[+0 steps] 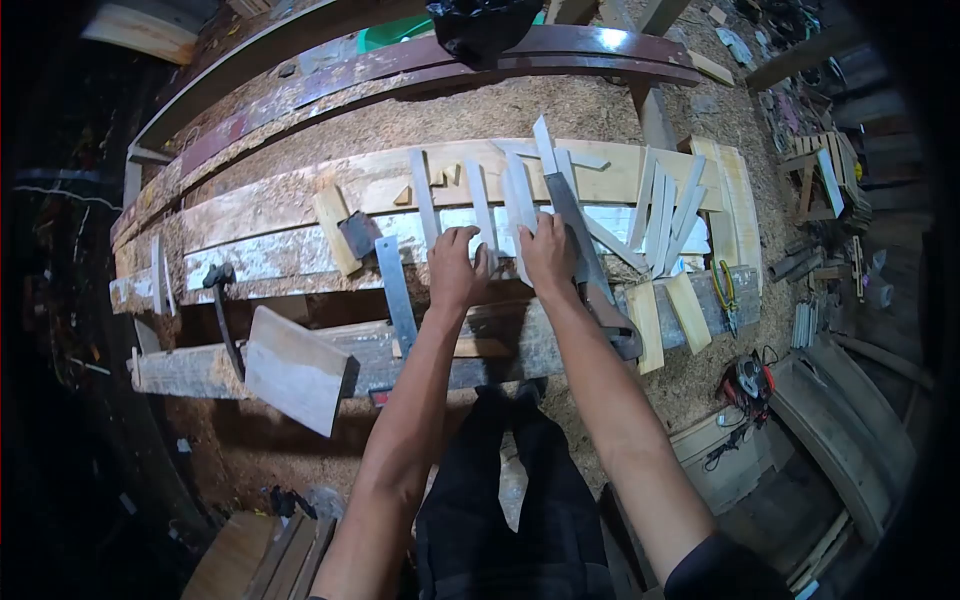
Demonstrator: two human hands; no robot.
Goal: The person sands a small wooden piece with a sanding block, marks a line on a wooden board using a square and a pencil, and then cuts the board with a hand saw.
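Both hands are over the plank bench (300,205). My left hand (457,265) has curved fingers around the lower end of a thin wooden strip (483,205); whether it grips the strip is unclear. My right hand (546,255) is closed on the lower part of a flat wooden strip (519,195). Just right of that hand lies a handsaw (572,220), its handle toward me. Another strip (424,195) lies left of my left hand. A metal ruler or blade (396,295) rests across the gap between the planks.
A hammer (222,290) and a square board (295,368) lie at the left. Yellow-handled pliers (724,285), short wood pieces (688,312) and several loose strips (660,215) are at the right. Beyond the bench runs a long brown beam (400,75).
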